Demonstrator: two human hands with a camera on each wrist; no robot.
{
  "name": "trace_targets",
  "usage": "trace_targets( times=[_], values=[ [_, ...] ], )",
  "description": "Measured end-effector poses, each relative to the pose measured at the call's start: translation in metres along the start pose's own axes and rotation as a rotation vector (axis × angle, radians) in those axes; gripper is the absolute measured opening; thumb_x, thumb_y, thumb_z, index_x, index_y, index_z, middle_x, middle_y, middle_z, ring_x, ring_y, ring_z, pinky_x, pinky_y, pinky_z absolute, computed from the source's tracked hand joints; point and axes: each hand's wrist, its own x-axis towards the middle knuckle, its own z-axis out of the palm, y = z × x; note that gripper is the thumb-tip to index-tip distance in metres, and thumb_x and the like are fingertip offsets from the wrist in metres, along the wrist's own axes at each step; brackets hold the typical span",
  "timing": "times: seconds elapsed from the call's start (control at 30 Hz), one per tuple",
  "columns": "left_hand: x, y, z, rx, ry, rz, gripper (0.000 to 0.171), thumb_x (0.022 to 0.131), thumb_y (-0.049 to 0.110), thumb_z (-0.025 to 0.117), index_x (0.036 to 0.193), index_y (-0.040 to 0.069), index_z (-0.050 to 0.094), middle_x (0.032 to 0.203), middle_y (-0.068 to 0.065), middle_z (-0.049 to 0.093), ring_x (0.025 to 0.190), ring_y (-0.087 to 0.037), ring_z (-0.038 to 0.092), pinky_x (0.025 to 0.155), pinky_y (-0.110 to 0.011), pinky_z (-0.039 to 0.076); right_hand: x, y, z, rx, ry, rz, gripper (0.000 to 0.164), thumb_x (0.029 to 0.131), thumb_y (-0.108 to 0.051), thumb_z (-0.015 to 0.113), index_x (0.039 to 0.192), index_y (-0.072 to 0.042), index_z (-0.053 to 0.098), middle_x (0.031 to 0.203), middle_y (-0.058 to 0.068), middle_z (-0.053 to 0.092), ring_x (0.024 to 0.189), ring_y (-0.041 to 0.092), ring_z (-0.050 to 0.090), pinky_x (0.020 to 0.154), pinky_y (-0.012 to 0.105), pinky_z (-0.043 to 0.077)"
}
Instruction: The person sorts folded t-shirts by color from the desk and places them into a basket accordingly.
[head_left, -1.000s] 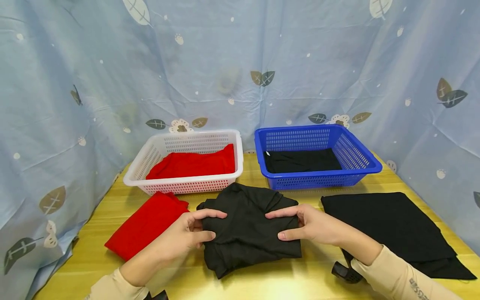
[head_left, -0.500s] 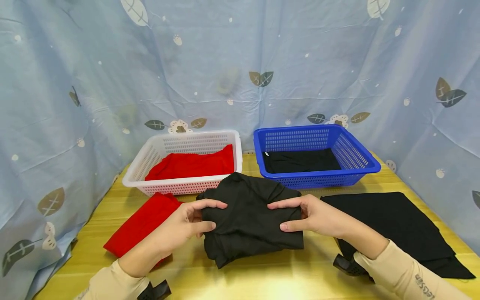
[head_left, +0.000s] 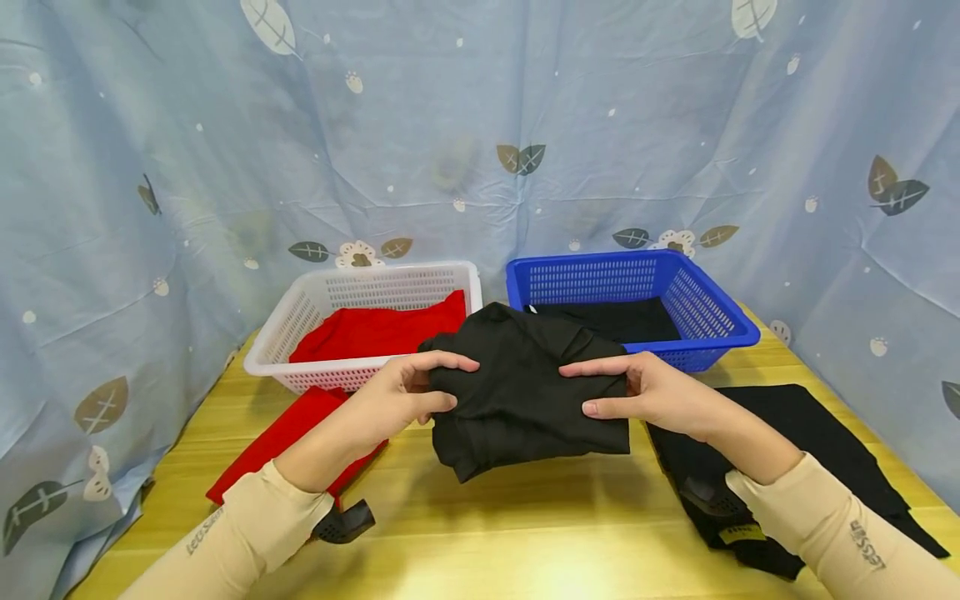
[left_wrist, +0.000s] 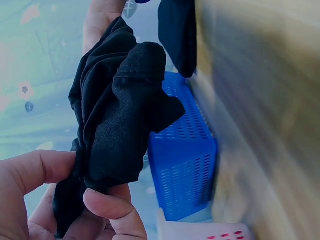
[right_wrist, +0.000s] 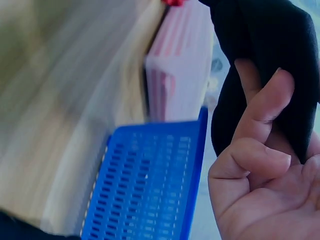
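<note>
A folded black garment (head_left: 525, 392) is held up off the table between both hands, its layers bunched and creased. My left hand (head_left: 420, 387) pinches its left side, thumb and index finger in front. On the opposite side my right hand (head_left: 652, 392) grips it the same way, with fingers reaching underneath in the right wrist view. The garment overlaps the near edges of a white basket (head_left: 285, 367) and a blue basket (head_left: 720, 343) in the head view. Red cloth (head_left: 375, 329) lies inside the white one, and black cloth (head_left: 637, 317) inside the blue one.
A folded red garment (head_left: 285, 442) lies on the wooden table (head_left: 480, 533) at the left, partly behind the left forearm. More black cloth (head_left: 795, 450) lies at the right, under the right forearm. A patterned blue curtain (head_left: 450, 125) hangs behind the baskets.
Both hands have lifted the black garment from the table and carried it forward and slightly right, toward the baskets. The baskets and the other cloths have stayed in place.
</note>
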Motion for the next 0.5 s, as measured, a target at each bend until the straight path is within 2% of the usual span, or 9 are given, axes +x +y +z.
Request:
trace_targets(
  times=[0.2,0.27,0.37,0.5],
  values=[
    [0.027,0.015,0.002,-0.032,-0.003,0.042,0.044,0.098,0.004,0.067,0.138,0.022,0.072,0.069,0.001,0.053,0.061,-0.017,0.044,0.062,-0.025,0.045,0.005,0.002,-0.019,0.023,0.063,0.018,0.049,0.1,-0.028,0.078,0.148,-0.025,0.066,0.059,-0.005,0.018,0.048,0.018,0.013,0.046,0.033,0.019],
    [0.036,0.019,0.002,-0.049,-0.002,0.036,0.044,0.098,0.004,0.066,0.137,0.023,0.073,0.065,0.001,0.046,0.057,-0.018,0.038,0.058,-0.025,0.04,0.006,0.003,-0.027,0.036,0.082,0.023,0.049,0.101,-0.028,0.077,0.149,-0.024,0.065,0.059,-0.005,0.02,0.048,0.017,0.016,0.047,0.034,0.024],
    [0.05,0.026,0.004,-0.05,0.006,0.025,0.043,0.098,0.006,0.067,0.135,0.027,0.074,0.064,0.001,0.042,0.054,-0.018,0.034,0.055,-0.025,0.037,0.01,0.006,-0.038,0.033,0.116,0.023,0.05,0.101,-0.027,0.077,0.149,-0.021,0.065,0.059,-0.006,0.021,0.049,0.016,0.019,0.05,0.033,0.031],
    [0.07,0.031,0.007,-0.017,0.032,0.032,0.041,0.098,0.009,0.067,0.131,0.032,0.075,0.067,-0.004,0.048,0.054,-0.019,0.039,0.053,-0.026,0.039,0.014,0.01,-0.052,0.02,0.158,0.032,0.05,0.102,-0.027,0.075,0.15,-0.019,0.064,0.056,-0.007,0.03,0.052,0.016,0.039,0.059,0.032,0.042]
  ],
)
